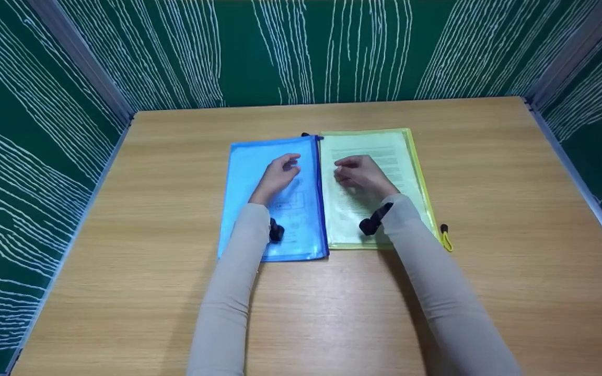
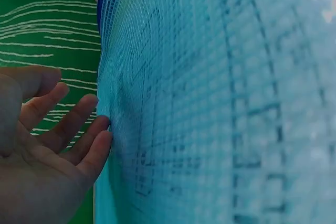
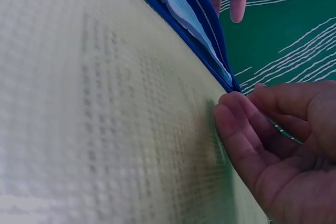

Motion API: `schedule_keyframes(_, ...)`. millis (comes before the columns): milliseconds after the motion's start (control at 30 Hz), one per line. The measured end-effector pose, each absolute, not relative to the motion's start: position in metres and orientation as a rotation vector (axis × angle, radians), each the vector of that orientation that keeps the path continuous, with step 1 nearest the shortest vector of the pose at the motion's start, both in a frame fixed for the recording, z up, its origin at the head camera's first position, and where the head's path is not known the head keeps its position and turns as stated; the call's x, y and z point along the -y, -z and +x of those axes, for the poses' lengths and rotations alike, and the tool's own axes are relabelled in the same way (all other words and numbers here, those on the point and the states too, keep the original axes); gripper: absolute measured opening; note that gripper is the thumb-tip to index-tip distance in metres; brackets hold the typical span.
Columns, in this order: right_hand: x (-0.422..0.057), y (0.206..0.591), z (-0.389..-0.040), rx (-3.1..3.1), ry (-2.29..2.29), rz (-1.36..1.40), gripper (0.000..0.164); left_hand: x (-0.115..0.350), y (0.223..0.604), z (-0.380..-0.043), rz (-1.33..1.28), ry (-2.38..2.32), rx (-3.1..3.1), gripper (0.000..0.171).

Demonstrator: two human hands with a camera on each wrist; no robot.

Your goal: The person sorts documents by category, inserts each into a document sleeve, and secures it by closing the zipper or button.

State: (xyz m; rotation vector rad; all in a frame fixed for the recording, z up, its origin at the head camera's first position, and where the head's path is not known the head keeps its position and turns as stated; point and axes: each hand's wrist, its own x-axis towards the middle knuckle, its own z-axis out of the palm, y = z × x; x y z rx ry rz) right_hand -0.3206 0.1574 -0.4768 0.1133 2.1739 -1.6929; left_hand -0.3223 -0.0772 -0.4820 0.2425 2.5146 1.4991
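A blue mesh zip folder (image 1: 249, 172) lies on the table, with printed paper showing through its cover. Over its upper part hovers my left hand (image 1: 276, 178), fingers loosely bent and nothing between them; in the left wrist view the left hand (image 2: 58, 145) has its little finger close to the mesh. To the right, edge to edge, lies a yellow zip folder (image 1: 379, 143) holding a printed sheet. My right hand (image 1: 365, 175) is above it, fingers loosely curled. Seen from the right wrist, the right hand (image 3: 283, 150) has its fingertips near the cover, with nothing visible in them.
The wooden table (image 1: 149, 219) extends around both folders. A yellow zip pull (image 1: 446, 240) with a black end sticks out at the yellow folder's lower right. Green panels (image 1: 322, 52) with white lines stand behind the table and at its sides.
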Motion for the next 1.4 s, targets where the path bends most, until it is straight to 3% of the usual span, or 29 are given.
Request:
schedule_keyframes(367,-0.16,0.474,-0.337,-2.489,1.497,-0.109,0.038,0.073,0.474,-0.341,0.267,-0.815,-2.778,0.058)
schedule_keyframes(800,-0.158,0.471,-0.356,-2.579,1.265,-0.159,0.04,0.081,0.48,-0.345,0.283,-0.635,-2.579,0.075)
schedule_keyframes(1067,-0.151,0.468,-0.376,-2.598,1.181,-0.188,0.04,0.079,0.48,-0.345,0.279,-0.57,-2.575,0.075)
schedule_keyframes(1400,-0.129,0.464,-0.399,-2.779,0.949,-0.426,0.04,0.081,0.481,-0.344,0.259,-0.611,-2.552,0.076)
